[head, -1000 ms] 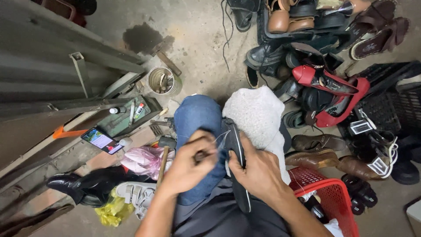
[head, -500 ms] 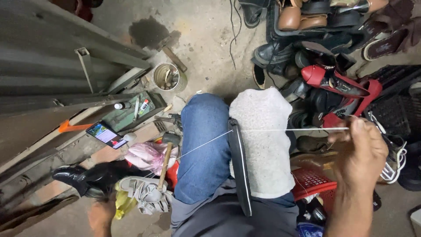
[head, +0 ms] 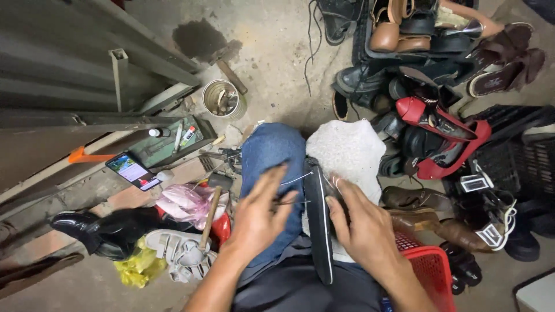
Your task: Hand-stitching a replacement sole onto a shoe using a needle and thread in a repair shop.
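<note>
A black shoe point(head: 317, 219) stands on edge between my knees, with blue jeans point(head: 269, 153) on one side and a white cloth point(head: 347, 153) over the other knee. My left hand point(head: 260, 215) lies on the jeans beside the shoe. Its fingertips pinch a white thread point(head: 295, 178) that runs to the shoe's edge, and a thin dark tool shows by the fingers. My right hand point(head: 363, 225) grips the shoe from the right, fingers on its upper edge.
A heap of shoes, with red heels point(head: 445, 136), fills the right side above a red basket point(head: 430, 271). On the left lie a hammer point(head: 209, 211), a phone point(head: 133, 171), a green tool tray point(head: 170, 144), a tin point(head: 221, 99) and a black boot point(head: 107, 228).
My right hand, stretched far right pulling the thread taut, has come back to the shoe. My left hand, which had dropped low and away, has returned beside the shoe.
</note>
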